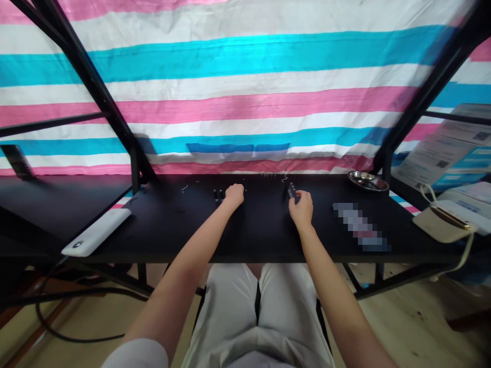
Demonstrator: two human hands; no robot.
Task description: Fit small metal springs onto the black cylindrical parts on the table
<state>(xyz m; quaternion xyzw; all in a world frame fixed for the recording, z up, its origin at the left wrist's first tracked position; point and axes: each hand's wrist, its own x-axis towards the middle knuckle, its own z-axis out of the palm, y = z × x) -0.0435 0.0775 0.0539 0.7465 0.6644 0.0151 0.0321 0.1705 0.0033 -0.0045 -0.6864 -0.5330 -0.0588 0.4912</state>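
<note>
My left hand (pixel 235 194) is closed in a fist low over the black table, its fingertips turned away, so whatever it may hold is hidden. Just left of it stand a few small dark cylinders (pixel 218 195) with light tops, partly covered by the hand. Farther right, my right hand (pixel 302 207) has its thumb and fingers curled around the near end of a cluster of small dark cylinders with greyish ends (pixel 291 190). Their exact kind is too small to make out.
On the black table (pixel 261 235) lie a white oblong device with a cable (pixel 97 232), a shiny metal dish (pixel 367 181), a blurred-out flat item (pixel 358 227) and white thread scraps (pixel 284 177). A cream pouch (pixel 443 222) sits at the right. Black frame posts flank the striped sheet.
</note>
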